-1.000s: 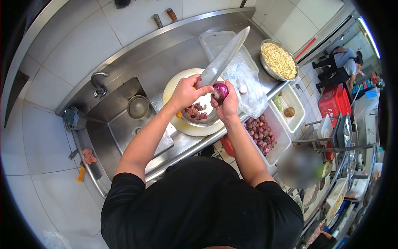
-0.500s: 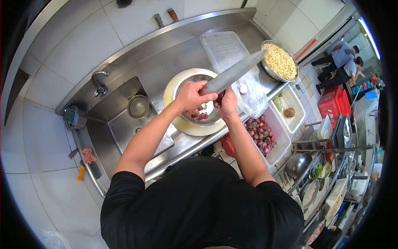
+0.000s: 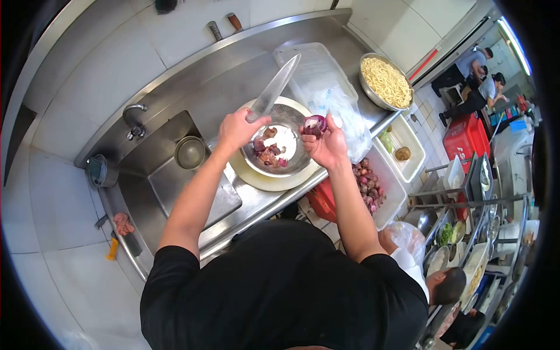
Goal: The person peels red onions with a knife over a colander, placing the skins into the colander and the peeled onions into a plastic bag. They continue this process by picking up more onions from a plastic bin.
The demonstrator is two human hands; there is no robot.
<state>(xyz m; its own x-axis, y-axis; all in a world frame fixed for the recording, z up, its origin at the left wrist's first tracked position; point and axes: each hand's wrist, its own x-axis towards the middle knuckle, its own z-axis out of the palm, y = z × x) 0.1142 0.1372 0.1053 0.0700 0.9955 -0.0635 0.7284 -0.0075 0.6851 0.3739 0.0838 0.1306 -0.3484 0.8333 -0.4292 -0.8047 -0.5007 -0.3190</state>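
My left hand [image 3: 236, 129] grips the handle of a large kitchen knife [image 3: 275, 90], its broad blade angled up and away over the counter. My right hand [image 3: 328, 143], palm up, holds a red onion [image 3: 315, 125] whose cut, pale-streaked face shows. Between and below both hands stands a perforated metal colander [image 3: 298, 163] with onion skins and trimmings [image 3: 269, 155] in it. The colander rests on a round cream-coloured board [image 3: 251, 178]. Beneath my right forearm, a white crate [image 3: 398, 201] holds many red onions [image 3: 368, 185], partly hidden by the arm.
Left of the board is a sink [image 3: 154, 195] with a metal bowl [image 3: 191, 153] and a faucet [image 3: 135, 122]. A clear plastic bag [image 3: 344, 125], plastic container [image 3: 318, 64] and bowl of noodles [image 3: 385, 81] sit to the right. Another person [image 3: 446, 286] is close by at lower right.
My hands have moved apart: the knife has swung left and away from the onion, and the onion has turned its cut face up. Another person has appeared at lower right.
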